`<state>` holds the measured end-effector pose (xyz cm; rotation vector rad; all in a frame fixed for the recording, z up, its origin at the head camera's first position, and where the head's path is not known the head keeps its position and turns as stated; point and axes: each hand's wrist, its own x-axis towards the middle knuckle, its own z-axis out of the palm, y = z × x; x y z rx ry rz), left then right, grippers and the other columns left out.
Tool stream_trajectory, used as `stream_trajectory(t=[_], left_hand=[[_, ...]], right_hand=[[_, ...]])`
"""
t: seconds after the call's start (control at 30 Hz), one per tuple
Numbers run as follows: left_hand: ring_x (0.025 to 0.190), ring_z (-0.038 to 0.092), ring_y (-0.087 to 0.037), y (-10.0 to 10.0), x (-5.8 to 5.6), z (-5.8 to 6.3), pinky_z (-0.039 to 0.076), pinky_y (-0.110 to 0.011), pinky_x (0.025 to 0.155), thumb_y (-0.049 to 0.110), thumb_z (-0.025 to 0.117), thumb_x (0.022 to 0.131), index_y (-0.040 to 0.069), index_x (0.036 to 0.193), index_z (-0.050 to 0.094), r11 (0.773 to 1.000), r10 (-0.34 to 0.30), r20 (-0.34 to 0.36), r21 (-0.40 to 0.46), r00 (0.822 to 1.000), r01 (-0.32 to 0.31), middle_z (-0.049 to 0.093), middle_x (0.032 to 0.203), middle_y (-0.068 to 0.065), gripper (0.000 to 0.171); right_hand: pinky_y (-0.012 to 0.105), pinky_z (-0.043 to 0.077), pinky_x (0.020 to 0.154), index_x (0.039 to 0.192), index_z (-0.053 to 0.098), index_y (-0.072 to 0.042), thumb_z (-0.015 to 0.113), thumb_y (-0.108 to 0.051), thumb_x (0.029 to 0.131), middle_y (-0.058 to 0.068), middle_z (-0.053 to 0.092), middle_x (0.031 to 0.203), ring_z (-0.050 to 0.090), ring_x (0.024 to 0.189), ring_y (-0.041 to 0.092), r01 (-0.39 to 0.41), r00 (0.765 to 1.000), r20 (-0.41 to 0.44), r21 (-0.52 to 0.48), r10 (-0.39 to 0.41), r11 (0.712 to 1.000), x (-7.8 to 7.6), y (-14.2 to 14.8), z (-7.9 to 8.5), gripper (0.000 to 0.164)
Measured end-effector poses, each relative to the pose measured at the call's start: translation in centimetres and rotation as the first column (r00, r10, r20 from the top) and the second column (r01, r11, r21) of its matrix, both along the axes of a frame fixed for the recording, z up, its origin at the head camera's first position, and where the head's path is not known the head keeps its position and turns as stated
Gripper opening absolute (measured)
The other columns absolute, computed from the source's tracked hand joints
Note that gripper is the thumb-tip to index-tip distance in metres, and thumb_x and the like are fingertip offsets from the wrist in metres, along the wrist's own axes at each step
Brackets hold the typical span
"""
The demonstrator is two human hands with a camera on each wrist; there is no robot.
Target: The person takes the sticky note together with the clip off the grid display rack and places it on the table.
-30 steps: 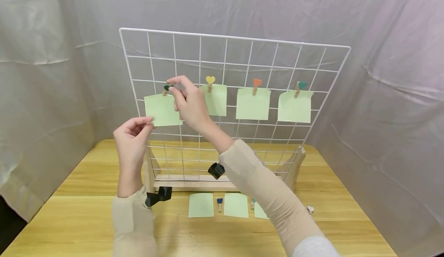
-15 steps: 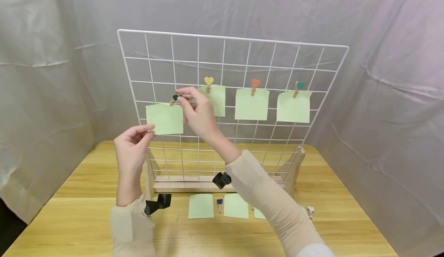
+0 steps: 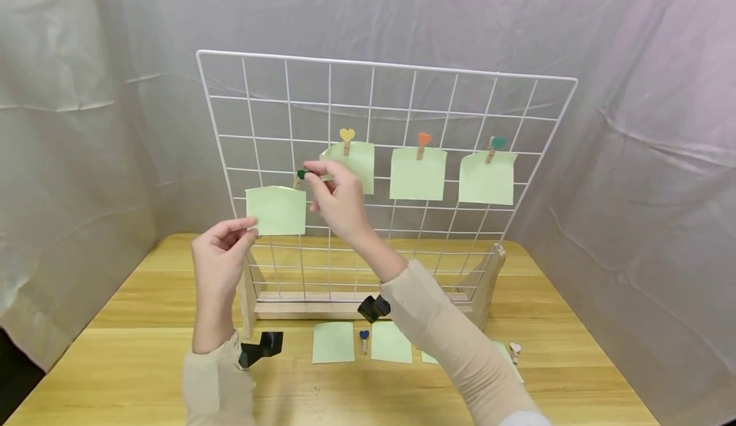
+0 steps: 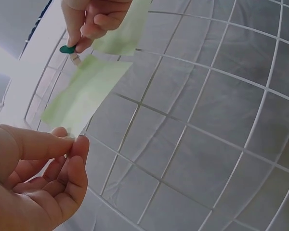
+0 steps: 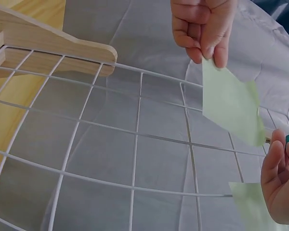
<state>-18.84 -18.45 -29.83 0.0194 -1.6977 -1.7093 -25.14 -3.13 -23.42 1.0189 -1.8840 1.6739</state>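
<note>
My left hand (image 3: pixel 221 253) pinches the lower left corner of a pale green paper note (image 3: pixel 276 211) between thumb and forefinger. The note is held up in front of the white wire grid (image 3: pixel 287 100), its top edge slightly bent. At its upper right corner, my right hand (image 3: pixel 342 202) pinches a small wooden clothespin (image 4: pixel 75 58) by its dark green heart-shaped end. The clothespin's tip is right at the note's edge in the left wrist view. In the right wrist view, the fingers of my right hand hide most of the clothespin.
Three notes hang on the grid from clothespins with a yellow heart (image 3: pixel 347 135), an orange heart (image 3: pixel 424 139) and a teal heart (image 3: pixel 498 142). On the wooden table (image 3: pixel 132 362) lie more green notes (image 3: pixel 333 343), a blue-heart clothespin (image 3: pixel 364 340) and a white-heart clothespin (image 3: pixel 515 351).
Both hands have come down along the grid, the left with the note. The right has also shifted right with the clothespin, from the note's top edge to its upper right corner.
</note>
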Motion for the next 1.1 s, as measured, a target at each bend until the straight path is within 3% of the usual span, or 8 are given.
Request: stream_trajectory(t=[0.17, 0.47, 0.77, 0.83, 0.97, 1.1], left_hand=[[0.06, 0.048, -0.009, -0.2, 0.3, -0.5, 0.04, -0.013, 0.053, -0.01, 0.06, 0.078, -0.013, 0.093, 0.062, 0.999, 0.008, 0.066, -0.044, 0.998, -0.005, 0.055, 0.065, 0.003, 0.015], [0.064, 0.05, -0.011, -0.4, 0.9, -1.2, 0.043, -0.014, 0.056, -0.008, 0.06, 0.08, -0.01, 0.097, 0.062, 0.999, -0.013, 0.139, -0.049, 0.99, 0.02, 0.055, 0.069, 0.0, 0.017], [0.067, 0.052, -0.01, -0.7, 1.3, -2.3, 0.045, -0.014, 0.061, -0.008, 0.06, 0.08, -0.01, 0.099, 0.062, 0.999, -0.011, 0.209, -0.044, 0.978, 0.02, 0.057, 0.072, 0.003, 0.019], [0.067, 0.054, -0.009, -0.7, 1.3, -2.5, 0.046, -0.015, 0.062, -0.009, 0.059, 0.08, -0.011, 0.099, 0.062, 0.999, -0.027, 0.217, -0.035, 0.976, 0.035, 0.057, 0.073, 0.002, 0.019], [0.067, 0.056, -0.008, -0.7, 1.4, -2.8, 0.048, -0.017, 0.062, -0.008, 0.059, 0.081, -0.011, 0.098, 0.061, 0.997, -0.048, 0.232, -0.042, 0.972, 0.059, 0.059, 0.077, 0.004, 0.018], [0.066, 0.057, -0.008, -0.7, 1.5, -3.0, 0.048, -0.018, 0.062, -0.009, 0.057, 0.081, -0.013, 0.097, 0.061, 0.996, -0.064, 0.224, -0.045, 0.972, 0.076, 0.06, 0.078, 0.007, 0.017]], right_hand=[[0.019, 0.036, 0.038, 0.1, 0.06, 0.012, 0.055, 0.004, 0.085, 0.018, 0.061, 0.092, 0.049, 0.044, 0.033, -0.01, 1.0, 0.013, -0.015, 0.01, 1.0, 0.1, 0.4, -0.6, 0.018], [0.025, 0.041, 0.037, 0.094, 0.061, 0.013, 0.058, 0.007, 0.082, 0.022, 0.063, 0.084, 0.045, 0.039, 0.012, -0.016, 0.999, 0.035, -0.052, 0.018, 0.999, -0.3, 1.3, -2.4, 0.014], [0.027, 0.044, 0.041, 0.095, 0.062, 0.011, 0.058, 0.004, 0.083, 0.021, 0.062, 0.081, 0.047, 0.042, 0.013, -0.009, 0.995, 0.101, -0.005, 0.009, 1.0, -0.7, 2.7, -4.0, 0.014], [0.029, 0.045, 0.041, 0.094, 0.062, 0.013, 0.058, 0.006, 0.082, 0.023, 0.062, 0.083, 0.047, 0.042, 0.013, -0.002, 0.996, 0.09, 0.014, 0.001, 1.0, -0.4, 2.9, -4.1, 0.014], [0.021, 0.04, 0.041, 0.091, 0.06, 0.016, 0.057, 0.009, 0.081, 0.027, 0.061, 0.084, 0.045, 0.042, 0.006, 0.007, 0.996, 0.089, 0.027, -0.009, 1.0, 0.9, 3.3, -3.7, 0.013], [0.018, 0.037, 0.041, 0.092, 0.06, 0.016, 0.057, 0.009, 0.081, 0.029, 0.06, 0.083, 0.046, 0.042, 0.012, 0.002, 0.99, 0.138, 0.029, -0.006, 1.0, 1.6, 3.6, -3.8, 0.013]])
